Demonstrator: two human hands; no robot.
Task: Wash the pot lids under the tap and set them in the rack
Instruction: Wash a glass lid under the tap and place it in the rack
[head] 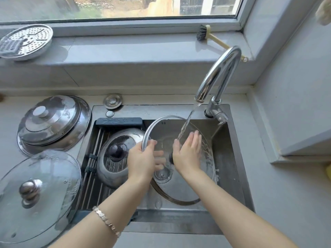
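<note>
A large glass pot lid [180,187] with a steel rim is held tilted over the sink, under the running tap [217,76]. My left hand [143,158] grips its rim at the left, fingers seen through the glass. My right hand [189,153] lies flat with straight fingers on the glass, in the water stream, beside the lid's dark knob. A steel lid with a black knob [114,154] lies on the roll-up rack [93,167] over the sink's left half.
On the counter to the left lie a steel lid [53,122] and a glass lid [39,194] with a metal knob. A steamer plate [25,42] and a brush [203,33] lie on the windowsill. The sink wall [231,158] is at the right.
</note>
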